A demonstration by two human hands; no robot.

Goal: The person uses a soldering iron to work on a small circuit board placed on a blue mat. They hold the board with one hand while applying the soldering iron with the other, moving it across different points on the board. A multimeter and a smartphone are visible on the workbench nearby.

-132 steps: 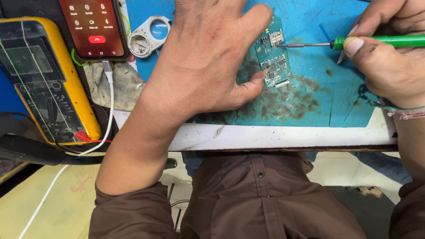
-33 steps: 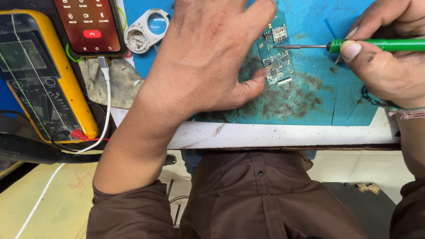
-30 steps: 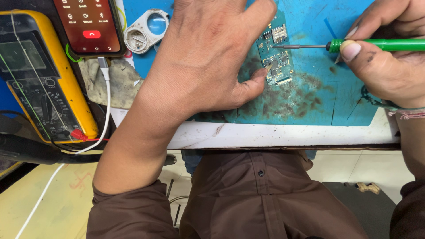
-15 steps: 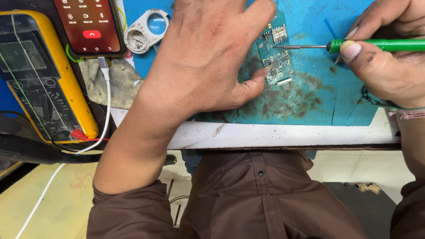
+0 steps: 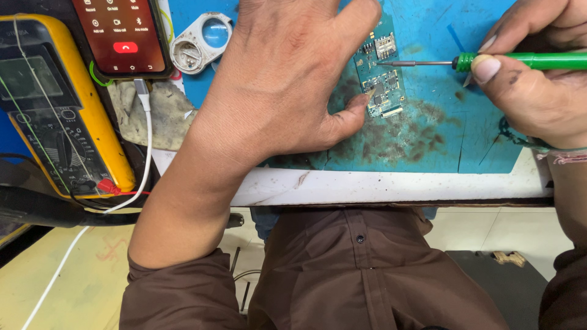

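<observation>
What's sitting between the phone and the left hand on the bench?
In the head view, a white ring-shaped loupe lies on the blue mat between the phone and the left hand.

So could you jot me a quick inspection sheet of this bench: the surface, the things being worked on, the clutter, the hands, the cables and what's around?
Surface: blue work mat, stained dark near the middle, on a white-edged bench.
Job's things: small circuit board flat on the mat; green-handled screwdriver with its tip on the board.
Clutter: yellow multimeter, phone with a lit screen, white magnifier loupe, grey rag.
Hands: left hand pressed over the board, thumb at its edge; right hand gripping the screwdriver.
Cables: white cable plugged into the phone; red and black leads at the multimeter.
Surroundings: brown clothing and pale floor below the bench.
</observation>
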